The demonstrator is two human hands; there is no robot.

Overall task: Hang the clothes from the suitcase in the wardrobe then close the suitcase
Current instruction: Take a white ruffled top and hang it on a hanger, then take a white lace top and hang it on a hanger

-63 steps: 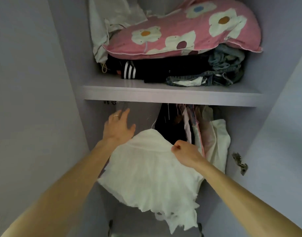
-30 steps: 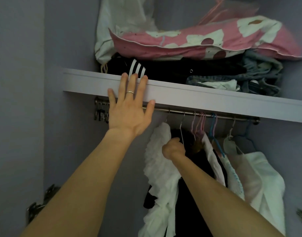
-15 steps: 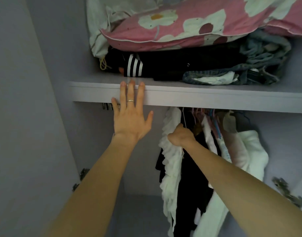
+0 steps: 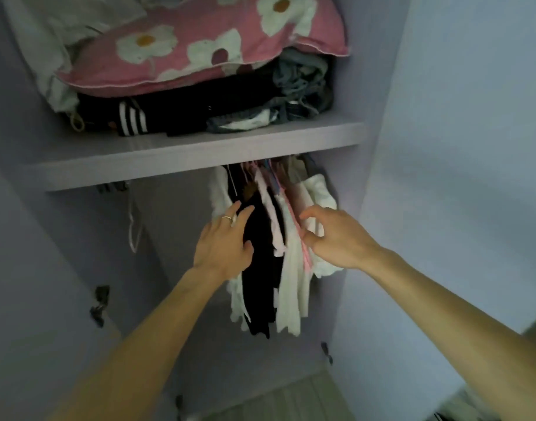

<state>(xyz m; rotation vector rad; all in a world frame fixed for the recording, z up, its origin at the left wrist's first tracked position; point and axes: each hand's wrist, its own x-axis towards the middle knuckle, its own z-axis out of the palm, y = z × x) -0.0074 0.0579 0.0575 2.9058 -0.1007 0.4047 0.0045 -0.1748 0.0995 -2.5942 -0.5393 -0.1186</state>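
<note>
Lilac wardrobe with one shelf; on the shelf lies a pink flowered pillow; below the shelf's right end hang the bunched clothes; the left hand lies on them, fingers straight; the right hand touches their right side, fingers loosely spread; a ring sits on the left hand.

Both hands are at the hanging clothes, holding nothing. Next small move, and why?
Probably withdraw both hands from the wardrobe: the left hand and right hand are open at the hanging clothes, gripping nothing, and the garments already hang under the shelf.
</note>
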